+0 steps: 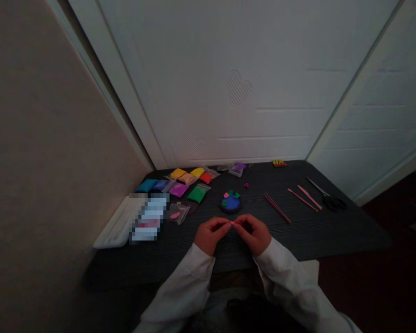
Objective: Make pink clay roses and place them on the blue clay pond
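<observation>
A tiny piece of pink modelling clay (232, 223) is pinched between the fingertips of both hands, above the near part of the dark table. My left hand (211, 234) grips it from the left, thumb and forefinger closed. My right hand (254, 234) holds it from the right in the same kind of pinch. Just beyond the fingertips lies a round clay pond (232, 202) with a blue middle, a dark rim, green pads and a small pink flower. An opened plastic bag (179, 212) with pink clay lies left of my hands.
Several bags of coloured clay, a green one (198, 193) among them, lie at the back left. To the right are tweezers (277, 207), pink modelling tools (309, 197) and scissors (327, 194). A purple bit (246, 185) sits behind the pond. A white panelled surface (208, 92) rises behind the table.
</observation>
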`<state>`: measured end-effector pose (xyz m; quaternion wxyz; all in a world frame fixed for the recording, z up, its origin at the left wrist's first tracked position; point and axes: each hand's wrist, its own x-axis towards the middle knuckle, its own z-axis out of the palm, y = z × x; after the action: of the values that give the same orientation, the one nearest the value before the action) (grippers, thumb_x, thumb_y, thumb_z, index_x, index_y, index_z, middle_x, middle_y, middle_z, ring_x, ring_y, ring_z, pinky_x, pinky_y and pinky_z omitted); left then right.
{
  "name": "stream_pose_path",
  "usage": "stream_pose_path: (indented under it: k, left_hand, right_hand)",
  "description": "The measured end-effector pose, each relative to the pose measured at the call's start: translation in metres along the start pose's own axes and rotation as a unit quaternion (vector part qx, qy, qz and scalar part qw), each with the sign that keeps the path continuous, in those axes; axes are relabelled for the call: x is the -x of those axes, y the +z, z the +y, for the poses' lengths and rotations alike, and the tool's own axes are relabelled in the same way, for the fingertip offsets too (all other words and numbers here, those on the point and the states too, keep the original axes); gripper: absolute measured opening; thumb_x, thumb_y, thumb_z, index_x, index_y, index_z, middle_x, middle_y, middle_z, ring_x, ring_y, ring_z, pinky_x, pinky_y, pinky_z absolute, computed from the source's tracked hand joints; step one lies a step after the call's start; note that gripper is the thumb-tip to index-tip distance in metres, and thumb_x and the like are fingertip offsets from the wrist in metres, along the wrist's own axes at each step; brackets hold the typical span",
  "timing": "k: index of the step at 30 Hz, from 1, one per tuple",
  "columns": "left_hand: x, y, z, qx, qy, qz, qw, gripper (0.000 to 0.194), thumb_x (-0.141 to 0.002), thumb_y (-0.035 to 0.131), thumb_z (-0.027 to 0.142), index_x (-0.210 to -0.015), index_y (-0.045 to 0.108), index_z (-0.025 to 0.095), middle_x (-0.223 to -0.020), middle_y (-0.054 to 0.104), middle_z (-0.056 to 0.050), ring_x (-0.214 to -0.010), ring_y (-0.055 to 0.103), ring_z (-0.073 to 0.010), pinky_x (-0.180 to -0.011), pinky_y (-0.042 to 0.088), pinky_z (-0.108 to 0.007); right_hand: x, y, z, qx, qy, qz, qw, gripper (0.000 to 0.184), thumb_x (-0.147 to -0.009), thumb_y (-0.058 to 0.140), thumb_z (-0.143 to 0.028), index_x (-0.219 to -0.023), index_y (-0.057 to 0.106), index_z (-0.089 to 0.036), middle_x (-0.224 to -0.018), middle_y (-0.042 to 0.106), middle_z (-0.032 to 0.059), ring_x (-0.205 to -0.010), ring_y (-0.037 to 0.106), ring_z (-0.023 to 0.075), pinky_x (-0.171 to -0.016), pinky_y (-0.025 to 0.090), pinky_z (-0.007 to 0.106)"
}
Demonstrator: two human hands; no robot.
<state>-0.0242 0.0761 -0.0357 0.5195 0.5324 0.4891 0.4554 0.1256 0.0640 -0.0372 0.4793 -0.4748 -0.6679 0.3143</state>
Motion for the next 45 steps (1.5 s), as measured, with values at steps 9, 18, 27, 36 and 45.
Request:
stream_pose_path:
  k: [9,18,27,36,45]
  left_hand:
    - [0.0008,0.0016,0.0014,0.014,-0.022,0.001,1.000,0.011,-0.059,0.066,0.028,-0.064,0.066,0.018,-0.058,0.060,0.000,-0.055,0.050,-0.0118,-0.058,0.039,-0.023]
    - [0.0005,0.0021,-0.0007,0.013,-0.026,-0.001,1.000,0.014,-0.061,0.064,0.030,-0.064,0.063,0.017,-0.057,0.056,0.001,-0.055,0.047,-0.0104,-0.056,0.036,-0.023]
    - [0.0006,0.0022,0.0007,0.005,-0.019,-0.006,1.000,0.016,-0.062,0.062,0.031,-0.068,0.062,0.016,-0.055,0.056,0.002,-0.054,0.048,-0.0103,-0.057,0.037,-0.023]
    - [0.0004,0.0007,-0.0018,-0.019,-0.016,-0.010,1.000,0.019,-0.063,0.062,0.032,-0.069,0.063,0.015,-0.059,0.060,0.001,-0.057,0.052,-0.0113,-0.059,0.040,-0.023]
    - [0.0009,0.0010,-0.0020,-0.033,-0.007,-0.004,0.999,0.021,-0.063,0.061,0.031,-0.078,0.064,0.015,-0.072,0.065,-0.003,-0.063,0.056,-0.0131,-0.062,0.043,-0.024]
  right_hand:
    - [0.0009,0.0008,0.0013,0.021,-0.020,-0.002,1.000,0.012,-0.074,0.053,-0.029,-0.075,0.058,-0.019,-0.065,0.058,0.0004,-0.059,0.051,0.0111,-0.055,0.042,0.023]
    - [0.0001,0.0009,0.0047,0.031,-0.054,-0.008,0.998,0.011,-0.070,0.055,-0.022,-0.081,0.059,-0.021,-0.068,0.057,-0.0001,-0.061,0.051,0.0113,-0.058,0.042,0.024]
    - [0.0000,0.0016,0.0033,0.045,-0.059,-0.007,0.997,0.010,-0.075,0.052,-0.025,-0.080,0.059,-0.020,-0.068,0.056,0.0010,-0.062,0.051,0.0114,-0.058,0.041,0.024]
    - [0.0012,0.0020,0.0048,0.048,-0.061,-0.001,0.997,0.009,-0.075,0.052,-0.024,-0.079,0.058,-0.018,-0.069,0.056,0.0013,-0.063,0.051,0.0109,-0.060,0.041,0.024]
    - [0.0011,0.0020,0.0059,0.056,-0.054,0.008,0.997,0.011,-0.076,0.052,-0.027,-0.080,0.057,-0.018,-0.068,0.056,0.0011,-0.062,0.051,0.0110,-0.058,0.040,0.024]
